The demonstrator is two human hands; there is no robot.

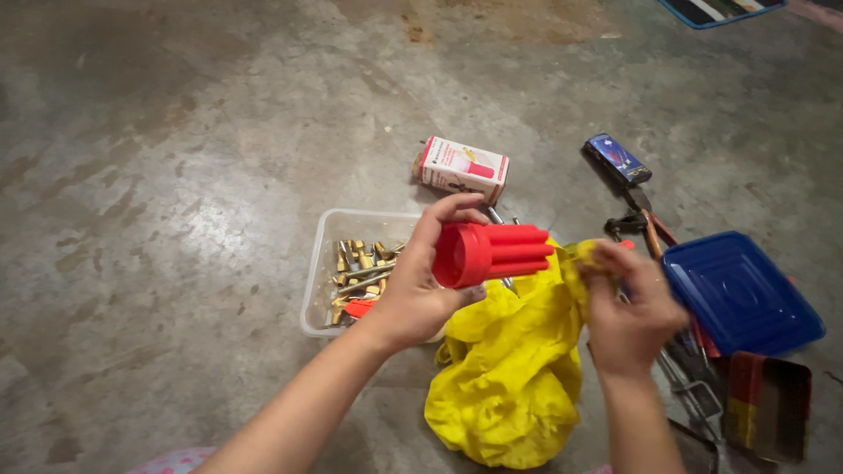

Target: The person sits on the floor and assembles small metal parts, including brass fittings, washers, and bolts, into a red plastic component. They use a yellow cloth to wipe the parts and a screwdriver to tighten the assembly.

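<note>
Red plastic ribbed holder (492,253) is clasped sideways in the left hand (413,294), open end toward the camera, above the concrete floor (176,175). Right hand (628,312) is pinched shut on yellow cloth (514,377), held ready for wiping. Clear tub of brass fittings (338,272) sits beside.

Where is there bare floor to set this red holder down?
Free: the wide concrete floor left of the clear plastic tub, and the strip beyond the small carton. Crowded: right of the yellow cloth, where the blue lid, pliers and other tools lie.
</note>
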